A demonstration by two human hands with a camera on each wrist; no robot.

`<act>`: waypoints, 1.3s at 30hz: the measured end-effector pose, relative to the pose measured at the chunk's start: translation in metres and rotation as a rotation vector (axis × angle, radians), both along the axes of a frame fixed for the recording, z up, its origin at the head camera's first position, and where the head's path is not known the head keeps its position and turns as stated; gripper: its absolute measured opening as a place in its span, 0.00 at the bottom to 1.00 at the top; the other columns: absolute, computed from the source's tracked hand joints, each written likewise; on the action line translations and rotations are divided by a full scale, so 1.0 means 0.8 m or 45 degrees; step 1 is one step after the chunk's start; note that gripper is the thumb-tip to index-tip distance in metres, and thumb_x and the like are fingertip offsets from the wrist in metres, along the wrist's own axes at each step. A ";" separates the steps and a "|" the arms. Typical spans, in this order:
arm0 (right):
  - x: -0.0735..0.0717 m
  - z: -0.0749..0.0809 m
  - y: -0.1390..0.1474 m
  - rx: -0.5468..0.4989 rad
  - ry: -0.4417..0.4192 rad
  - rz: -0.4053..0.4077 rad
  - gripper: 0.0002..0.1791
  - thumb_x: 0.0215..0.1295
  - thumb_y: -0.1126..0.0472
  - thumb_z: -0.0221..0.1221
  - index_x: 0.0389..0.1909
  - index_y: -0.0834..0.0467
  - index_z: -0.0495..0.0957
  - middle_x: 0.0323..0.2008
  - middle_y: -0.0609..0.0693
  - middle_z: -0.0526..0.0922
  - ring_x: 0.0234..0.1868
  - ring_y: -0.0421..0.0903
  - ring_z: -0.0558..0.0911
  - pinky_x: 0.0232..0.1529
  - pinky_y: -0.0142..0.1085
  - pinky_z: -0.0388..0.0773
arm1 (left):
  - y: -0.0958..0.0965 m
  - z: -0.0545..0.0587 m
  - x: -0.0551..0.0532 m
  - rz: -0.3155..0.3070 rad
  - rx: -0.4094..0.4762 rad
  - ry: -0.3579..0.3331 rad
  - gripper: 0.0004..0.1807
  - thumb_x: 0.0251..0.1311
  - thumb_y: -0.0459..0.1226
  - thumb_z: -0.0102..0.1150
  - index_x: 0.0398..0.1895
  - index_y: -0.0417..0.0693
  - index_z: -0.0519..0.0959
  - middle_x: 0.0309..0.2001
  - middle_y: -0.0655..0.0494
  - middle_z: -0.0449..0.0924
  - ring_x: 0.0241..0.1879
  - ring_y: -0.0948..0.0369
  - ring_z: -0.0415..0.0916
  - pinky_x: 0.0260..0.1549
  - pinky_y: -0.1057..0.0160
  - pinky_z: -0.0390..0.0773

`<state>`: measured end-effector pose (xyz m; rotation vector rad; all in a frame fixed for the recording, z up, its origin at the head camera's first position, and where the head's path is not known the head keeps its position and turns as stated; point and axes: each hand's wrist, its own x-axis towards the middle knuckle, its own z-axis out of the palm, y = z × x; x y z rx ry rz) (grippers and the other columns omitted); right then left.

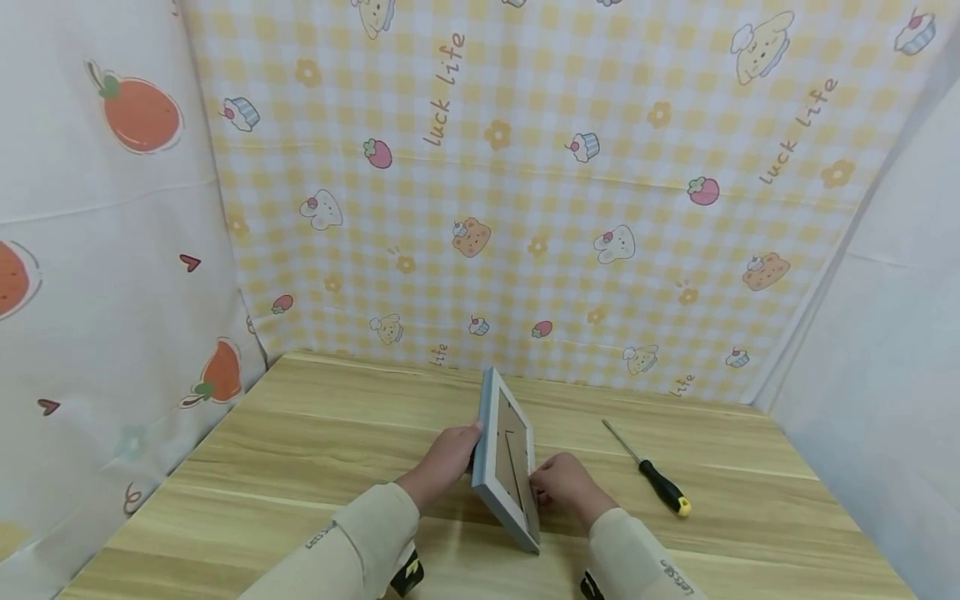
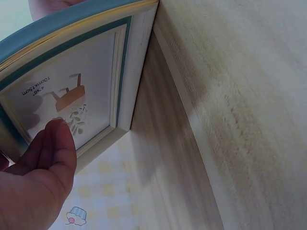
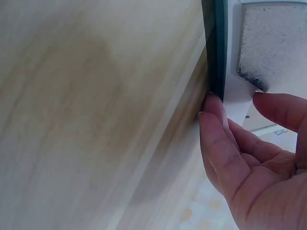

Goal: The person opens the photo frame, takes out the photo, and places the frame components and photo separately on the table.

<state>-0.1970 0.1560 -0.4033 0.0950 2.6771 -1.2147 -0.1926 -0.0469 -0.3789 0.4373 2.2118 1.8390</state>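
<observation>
A picture frame stands tilted on the table, its brown back panel turned to the right. My left hand grips the left side, fingers spread over the front. In the left wrist view, those fingertips touch the clear front pane, behind which a printed insert shows a plant drawing and size text. On the opposite side, my right hand pinches the frame's edge. The right wrist view shows its thumb on the back, beside a grey speckled piece, and its fingers at the outer edge.
A screwdriver with a black and yellow handle lies on the wood-grain table, right of my right hand. A yellow checked cloth hangs along the back edge. White cloths hang at the left and right.
</observation>
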 end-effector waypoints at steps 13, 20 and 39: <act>0.004 -0.005 0.017 -0.062 -0.027 -0.053 0.07 0.60 0.67 0.60 0.31 0.69 0.81 0.21 0.52 0.79 0.22 0.44 0.79 0.28 0.39 0.81 | 0.000 -0.002 -0.007 0.213 -0.120 -0.024 0.20 0.72 0.39 0.43 0.46 0.28 0.77 0.38 0.45 0.83 0.35 0.59 0.79 0.42 0.52 0.80; 0.002 -0.009 0.022 -0.051 -0.030 -0.050 0.07 0.60 0.66 0.60 0.27 0.67 0.80 0.19 0.51 0.78 0.22 0.44 0.79 0.27 0.40 0.80 | -0.002 -0.005 -0.010 0.242 -0.214 -0.018 0.21 0.72 0.43 0.47 0.42 0.30 0.78 0.34 0.48 0.82 0.32 0.61 0.77 0.39 0.53 0.80; 0.002 -0.010 0.043 0.108 0.034 -0.033 0.09 0.60 0.65 0.61 0.23 0.65 0.80 0.18 0.50 0.77 0.21 0.42 0.76 0.25 0.35 0.78 | 0.008 -0.014 -0.008 0.283 -0.248 -0.031 0.16 0.70 0.36 0.51 0.39 0.29 0.80 0.31 0.50 0.80 0.30 0.62 0.74 0.36 0.57 0.81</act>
